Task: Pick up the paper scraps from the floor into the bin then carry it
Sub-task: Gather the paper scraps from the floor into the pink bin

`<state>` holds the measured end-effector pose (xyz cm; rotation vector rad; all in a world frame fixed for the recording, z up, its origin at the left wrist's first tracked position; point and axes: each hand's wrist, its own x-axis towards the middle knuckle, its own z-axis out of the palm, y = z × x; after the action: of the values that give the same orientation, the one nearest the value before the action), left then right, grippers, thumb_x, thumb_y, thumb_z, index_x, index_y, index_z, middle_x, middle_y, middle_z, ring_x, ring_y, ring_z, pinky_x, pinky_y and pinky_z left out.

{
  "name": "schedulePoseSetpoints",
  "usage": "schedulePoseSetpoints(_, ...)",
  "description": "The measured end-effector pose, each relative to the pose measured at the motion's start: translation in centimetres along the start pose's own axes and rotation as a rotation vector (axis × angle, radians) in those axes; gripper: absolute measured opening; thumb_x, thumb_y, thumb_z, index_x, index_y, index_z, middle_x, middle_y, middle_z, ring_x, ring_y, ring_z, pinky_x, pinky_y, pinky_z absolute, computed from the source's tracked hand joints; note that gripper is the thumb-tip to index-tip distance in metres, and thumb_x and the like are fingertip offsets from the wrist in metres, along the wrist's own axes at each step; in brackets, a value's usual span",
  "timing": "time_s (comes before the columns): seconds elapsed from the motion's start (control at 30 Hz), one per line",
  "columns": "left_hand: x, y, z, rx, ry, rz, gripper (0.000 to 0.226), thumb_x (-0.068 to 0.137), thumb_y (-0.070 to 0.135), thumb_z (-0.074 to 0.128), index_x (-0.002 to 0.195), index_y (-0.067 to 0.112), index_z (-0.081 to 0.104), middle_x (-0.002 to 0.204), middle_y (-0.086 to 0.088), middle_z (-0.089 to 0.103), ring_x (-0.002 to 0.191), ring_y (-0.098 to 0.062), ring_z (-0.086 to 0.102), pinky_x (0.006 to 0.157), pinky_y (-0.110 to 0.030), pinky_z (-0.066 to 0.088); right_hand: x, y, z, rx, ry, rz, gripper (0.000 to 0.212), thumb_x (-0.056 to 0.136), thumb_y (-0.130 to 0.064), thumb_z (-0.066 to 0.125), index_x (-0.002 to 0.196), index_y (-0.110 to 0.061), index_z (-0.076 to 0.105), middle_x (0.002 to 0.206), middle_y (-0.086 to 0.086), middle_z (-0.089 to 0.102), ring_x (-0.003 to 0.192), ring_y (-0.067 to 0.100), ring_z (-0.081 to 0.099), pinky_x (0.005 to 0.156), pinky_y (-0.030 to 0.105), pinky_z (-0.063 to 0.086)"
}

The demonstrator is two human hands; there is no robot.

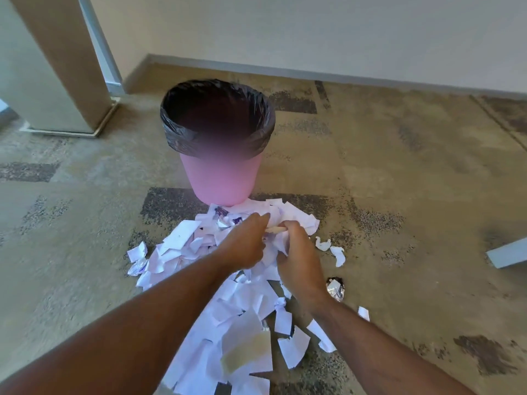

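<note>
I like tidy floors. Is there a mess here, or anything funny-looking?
Yes. Torn white paper scraps are spilled over the carpet in front of the pink bin. A crumpled shiny foil ball lies among them, unlike the paper. Both hands, left hand and right hand, are gathering scraps.

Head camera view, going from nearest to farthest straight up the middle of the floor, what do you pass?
Paper scraps → both hands, left hand and right hand, gathering paper → pink bin with black liner → bare carpet → grey baseboard → wall.
</note>
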<state>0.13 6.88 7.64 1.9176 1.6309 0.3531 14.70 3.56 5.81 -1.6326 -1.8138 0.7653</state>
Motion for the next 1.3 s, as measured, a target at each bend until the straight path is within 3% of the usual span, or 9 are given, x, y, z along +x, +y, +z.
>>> schedulePoseSetpoints(0.17, 0.3, 0.2, -5.4, 0.069, 0.25, 0.192, 0.051, 0.09, -0.001, 0.065, 0.135, 0.018, 0.051, 0.109, -0.003, 0.053, 0.091, -0.023, 0.056, 0.076, -0.035, 0.048, 2.6, -4.6, -1.1, 0.054, 0.149, -0.162, 0.045, 0.097, -0.005, 0.054, 0.13, -0.035, 0.048, 0.112, -0.016, 0.056, 0.101, 0.006, 0.053, 0.081, 0.024, 0.045)
schedulePoseSetpoints(0.4, 2.4, 1.4, -14.6, 0.193, 0.631, 0.362, 0.031, 0.086, 0.001, 0.068, 0.116, 0.001, 0.058, 0.103, -0.01, 0.05, 0.082, -0.024, 0.051, 0.065, -0.041, 0.047, 9.8, -12.4, -3.5, 0.002, 0.338, -0.476, 0.044, 0.094, -0.003, 0.06, 0.134, -0.018, 0.051, 0.124, 0.001, 0.06, 0.112, 0.019, 0.056, 0.083, 0.035, 0.053)
schedulePoseSetpoints(0.5, 4.1, 0.9, -17.6, 0.217, 0.744, 0.358, 0.039, 0.091, 0.009, 0.064, 0.128, 0.005, 0.054, 0.105, -0.011, 0.05, 0.084, -0.025, 0.051, 0.067, -0.037, 0.044, 13.1, -15.3, -3.7, -0.022, 0.369, -0.555, 0.04, 0.095, -0.005, 0.056, 0.134, -0.015, 0.053, 0.123, 0.006, 0.059, 0.111, 0.022, 0.055, 0.083, 0.036, 0.053)
schedulePoseSetpoints(0.57, 5.6, 0.0, -19.2, 0.24, 0.798, 0.333, 0.045, 0.088, 0.003, 0.066, 0.13, 0.008, 0.052, 0.103, -0.01, 0.049, 0.081, -0.025, 0.05, 0.065, -0.037, 0.043, 15.3, -16.7, -3.3, -0.038, 0.384, -0.579, 0.039, 0.098, -0.012, 0.051, 0.136, -0.016, 0.052, 0.124, 0.007, 0.059, 0.112, 0.023, 0.055, 0.087, 0.039, 0.053)
schedulePoseSetpoints(0.7, 8.0, -1.8, -21.0, 0.264, 0.787, 0.261, 0.053, 0.086, 0.002, 0.066, 0.136, 0.01, 0.048, 0.104, -0.006, 0.047, 0.084, -0.025, 0.05, 0.066, -0.037, 0.046, 18.7, -18.1, -1.7, -0.059, 0.373, -0.575, 0.041, 0.098, -0.014, 0.048, 0.139, -0.017, 0.047, 0.129, 0.006, 0.055, 0.116, 0.024, 0.054, 0.086, 0.041, 0.054)
schedulePoseSetpoints(0.9, 10.2, -3.6, -21.5, 0.252, 0.694, 0.157, 0.042, 0.09, 0.002, 0.062, 0.128, 0.006, 0.048, 0.111, -0.014, 0.049, 0.095, -0.032, 0.053, 0.078, -0.037, 0.048, 21.8, -17.1, 0.1, -0.206, 0.304, -0.569, 0.053, 0.092, -0.004, 0.058, 0.141, -0.019, 0.041, 0.125, 0.008, 0.052, 0.106, 0.027, 0.057, 0.082, 0.043, 0.053)
schedulePoseSetpoints(1.03, 10.7, -4.2, -21.3, 0.191, 0.615, 0.114, 0.061, 0.079, 0.001, 0.069, 0.134, 0.014, 0.047, 0.106, -0.006, 0.044, 0.093, -0.028, 0.052, 0.074, -0.035, 0.046, 22.6, -16.6, 0.2, -0.161, 0.17, -0.532, 0.063, 0.091, -0.012, 0.065, 0.143, -0.025, 0.031, 0.138, 0.007, 0.042, 0.115, 0.029, 0.057, 0.086, 0.045, 0.054)
schedulePoseSetpoints(1.2, 11.2, -4.7, -21.0, 0.128, 0.549, 0.055, 0.08, 0.093, 0.011, 0.067, 0.157, 0.022, 0.021, 0.135, -0.015, 0.045, 0.117, -0.03, 0.053, 0.093, -0.035, 0.045, 22.9, -16.2, 0.6, -0.23, 0.055, -0.429, 0.087, 0.093, -0.033, 0.07, 0.156, -0.027, 0.01, 0.149, 0.011, 0.04, 0.131, 0.027, 0.049, 0.099, 0.043, 0.05)
schedulePoseSetpoints(1.3, 10.8, -4.9, -20.7, 0.113, 0.501, 0.048, 0.085, 0.094, 0.009, 0.067, 0.16, 0.021, 0.015, 0.148, -0.013, 0.039, 0.129, -0.028, 0.049, 0.094, -0.027, 0.038, 22.8, -16.0, 0.5, -0.267, -0.007, -0.347, 0.101, 0.089, -0.044, 0.072, 0.159, -0.022, 0.002, 0.149, 0.012, 0.046, 0.132, 0.028, 0.051, 0.103, 0.047, 0.048)
